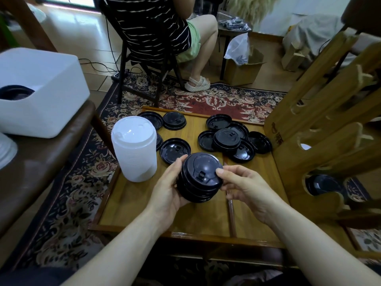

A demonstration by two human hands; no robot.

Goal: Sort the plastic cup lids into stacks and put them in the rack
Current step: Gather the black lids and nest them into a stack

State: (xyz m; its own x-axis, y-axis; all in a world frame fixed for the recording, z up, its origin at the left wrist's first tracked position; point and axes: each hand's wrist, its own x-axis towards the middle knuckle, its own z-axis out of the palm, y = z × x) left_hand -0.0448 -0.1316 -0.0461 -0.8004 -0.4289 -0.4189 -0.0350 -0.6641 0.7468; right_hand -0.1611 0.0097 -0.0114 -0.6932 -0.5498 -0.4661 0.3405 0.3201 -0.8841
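My left hand (pixel 168 187) grips a short stack of black lids (pixel 201 178) from the left, held above the wooden table (pixel 144 205). My right hand (pixel 242 183) pinches the top lid's right edge, thumb on top. Several loose black lids (pixel 228 139) lie scattered at the table's far side, some overlapping. A tall stack of white lids (pixel 135 148) stands on the table's left part. The wooden rack (pixel 321 124) stands at the right, with black lids (pixel 323 184) in a lower slot.
A white bin (pixel 43 89) holding dark lids sits on a brown surface at the left. A person on a chair (pixel 156 38) sits beyond the table. A cardboard box (pixel 244 69) stands on the floor behind. A patterned rug (pixel 68 182) surrounds the table.
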